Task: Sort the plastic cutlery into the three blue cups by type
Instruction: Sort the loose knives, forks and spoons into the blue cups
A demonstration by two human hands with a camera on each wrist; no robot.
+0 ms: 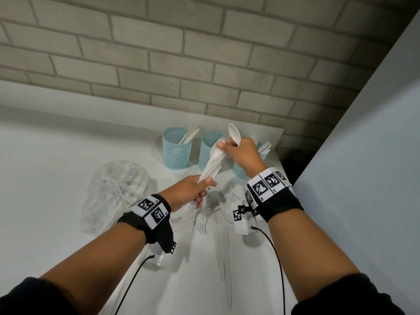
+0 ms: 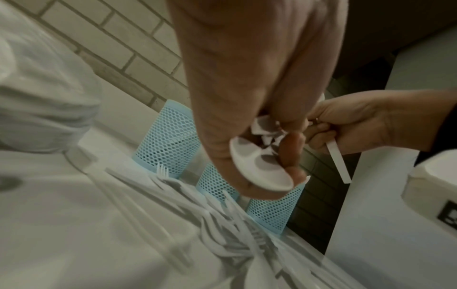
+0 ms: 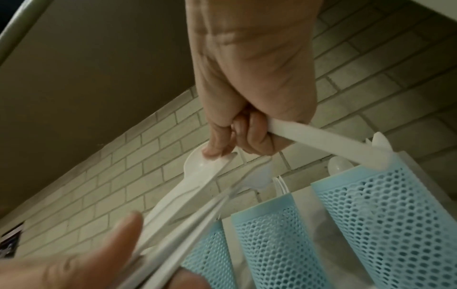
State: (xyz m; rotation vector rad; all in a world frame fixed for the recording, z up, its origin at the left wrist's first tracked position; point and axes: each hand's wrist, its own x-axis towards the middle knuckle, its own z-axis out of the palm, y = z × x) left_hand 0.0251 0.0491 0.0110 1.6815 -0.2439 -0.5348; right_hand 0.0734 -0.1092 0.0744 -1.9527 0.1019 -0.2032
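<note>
Three blue mesh cups stand in a row by the brick wall: the left cup, the middle cup and the right cup, which is partly behind my right hand. My left hand grips a bundle of white cutlery by the handles, spoon bowl uppermost. My right hand holds one white spoon in its curled fingers, while a fingertip touches the bundle's top spoon. That held spoon's handle points at the right cup. Loose forks and knives lie on the table.
A crumpled clear plastic bag lies left of my left hand. The left cup holds flat white handles and the right cup holds spoons. A white panel rises close on the right. The table's corner ends just behind the cups.
</note>
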